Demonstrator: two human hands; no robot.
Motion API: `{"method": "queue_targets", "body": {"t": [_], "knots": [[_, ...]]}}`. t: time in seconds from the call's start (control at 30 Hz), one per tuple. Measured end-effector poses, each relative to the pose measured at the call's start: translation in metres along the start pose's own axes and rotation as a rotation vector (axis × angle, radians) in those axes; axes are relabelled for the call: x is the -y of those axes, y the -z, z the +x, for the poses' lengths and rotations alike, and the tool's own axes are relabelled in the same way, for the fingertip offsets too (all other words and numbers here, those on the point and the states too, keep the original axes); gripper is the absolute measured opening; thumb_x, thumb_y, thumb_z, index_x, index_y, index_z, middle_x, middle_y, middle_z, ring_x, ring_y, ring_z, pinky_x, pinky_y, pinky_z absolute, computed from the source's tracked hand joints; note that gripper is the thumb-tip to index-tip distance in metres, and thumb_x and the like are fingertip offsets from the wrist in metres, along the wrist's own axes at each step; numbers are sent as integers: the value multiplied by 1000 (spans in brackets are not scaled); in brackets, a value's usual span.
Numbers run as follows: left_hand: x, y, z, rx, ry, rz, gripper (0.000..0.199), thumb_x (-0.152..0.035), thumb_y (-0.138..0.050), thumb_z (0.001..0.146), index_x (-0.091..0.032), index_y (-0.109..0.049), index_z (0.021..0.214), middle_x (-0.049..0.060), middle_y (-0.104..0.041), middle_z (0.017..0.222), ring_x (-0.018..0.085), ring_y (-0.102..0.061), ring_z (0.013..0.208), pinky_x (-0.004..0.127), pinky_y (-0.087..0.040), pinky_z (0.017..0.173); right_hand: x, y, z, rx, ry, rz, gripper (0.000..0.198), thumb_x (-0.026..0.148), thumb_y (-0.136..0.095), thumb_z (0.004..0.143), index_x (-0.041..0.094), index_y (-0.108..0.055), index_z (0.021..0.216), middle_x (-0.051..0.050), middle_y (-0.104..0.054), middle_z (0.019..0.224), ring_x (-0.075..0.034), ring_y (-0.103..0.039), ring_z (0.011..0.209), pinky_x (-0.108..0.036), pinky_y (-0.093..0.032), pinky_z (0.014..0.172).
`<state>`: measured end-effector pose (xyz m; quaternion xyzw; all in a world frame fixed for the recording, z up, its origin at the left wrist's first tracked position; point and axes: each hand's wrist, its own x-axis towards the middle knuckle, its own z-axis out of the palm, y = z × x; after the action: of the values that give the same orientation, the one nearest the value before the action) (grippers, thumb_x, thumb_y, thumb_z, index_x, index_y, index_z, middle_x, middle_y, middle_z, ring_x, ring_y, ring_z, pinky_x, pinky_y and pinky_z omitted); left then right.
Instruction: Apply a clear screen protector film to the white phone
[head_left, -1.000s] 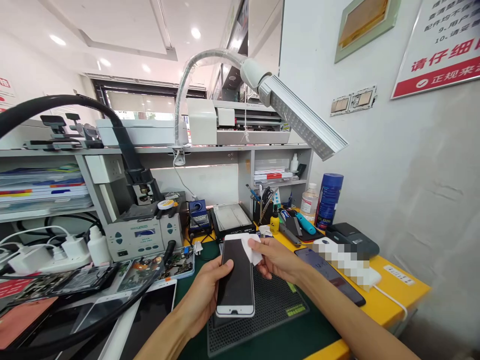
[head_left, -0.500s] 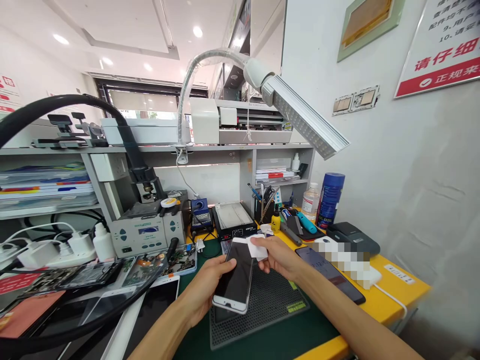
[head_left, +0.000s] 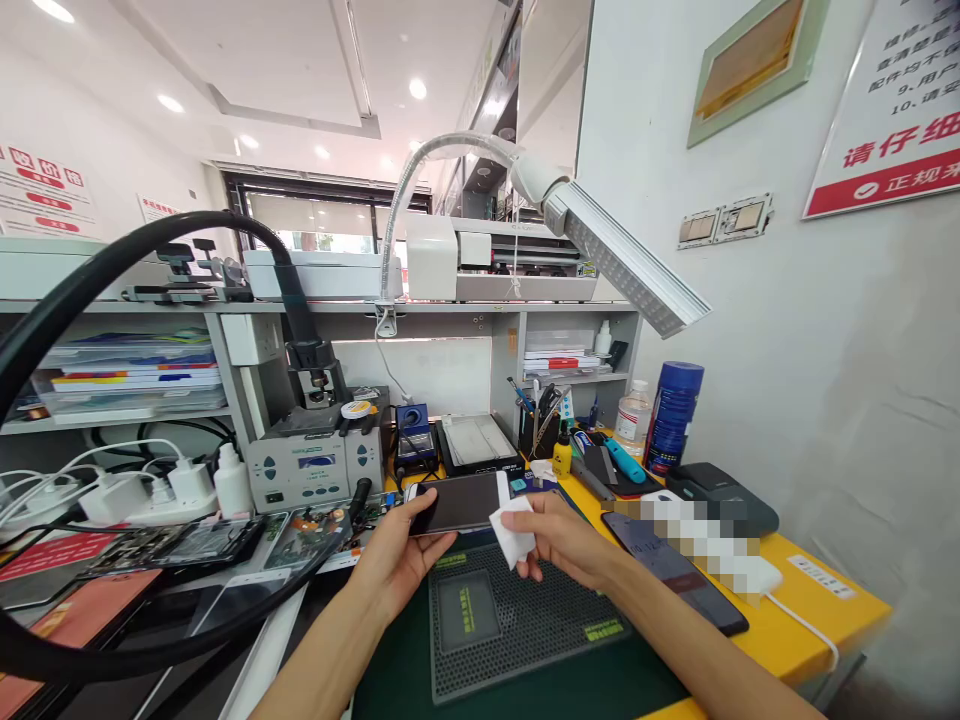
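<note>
Both hands (head_left: 396, 555) full — phone (head_left: 461, 503) left, cloth (head_left: 511, 538) right.

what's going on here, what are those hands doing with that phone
The person's left hand holds up a phone by one end, its dark screen in view. The right hand pinches a white wipe at the phone's other end; whether wipe and phone touch is hard to tell. Both hands are over or near a dark grey mat, and another phone lies on the yellow table to the right.
</note>
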<state>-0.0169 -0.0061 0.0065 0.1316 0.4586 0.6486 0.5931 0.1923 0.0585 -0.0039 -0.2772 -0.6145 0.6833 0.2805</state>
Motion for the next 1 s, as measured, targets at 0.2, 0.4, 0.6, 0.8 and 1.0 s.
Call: {"method": "queue_targets", "body": {"t": [0.2,0.4,0.6,0.8,1.0], "knots": [[5,-2,2,0,29,-56,8,-17,-69,90,-13,-63,87,10,-75,77,15,-72,60,25,-62,62,-4,-4,-2,230,16,-109,47,54,-78,78,9,-70,87,-6,-71,70,-12,-65,53,-17,-47,41],[6,-4,0,30,55,-35,6,-16,-69,90,-12,-65,89,9,-75,73,14,-70,53,21,-59,52,-1,-2,-2,204,39,-57,51,57,-80,74,8,-69,85,-7,-71,69,-12,-64,51,-18,-46,40],[6,-5,-1,54,32,-13,5,-17,-69,89,-14,-65,89,7,-75,72,14,-69,50,21,-58,48,3,3,-2,159,62,53,51,60,-73,82,10,-65,84,-4,-67,63,-13,-64,49,-17,-45,38],[7,-4,-1,43,18,13,9,-19,-70,90,-13,-65,86,9,-75,73,14,-68,51,22,-57,48,0,4,1,165,54,99,54,61,-58,93,8,-67,82,-7,-69,68,-14,-66,50,-19,-48,39],[7,-2,3,16,-9,27,10,-21,-71,88,-15,-65,84,6,-74,72,13,-67,50,21,-55,47,-7,7,6,233,-62,160,62,61,-41,100,7,-69,91,-11,-72,73,-19,-70,53,-23,-50,39]]}}
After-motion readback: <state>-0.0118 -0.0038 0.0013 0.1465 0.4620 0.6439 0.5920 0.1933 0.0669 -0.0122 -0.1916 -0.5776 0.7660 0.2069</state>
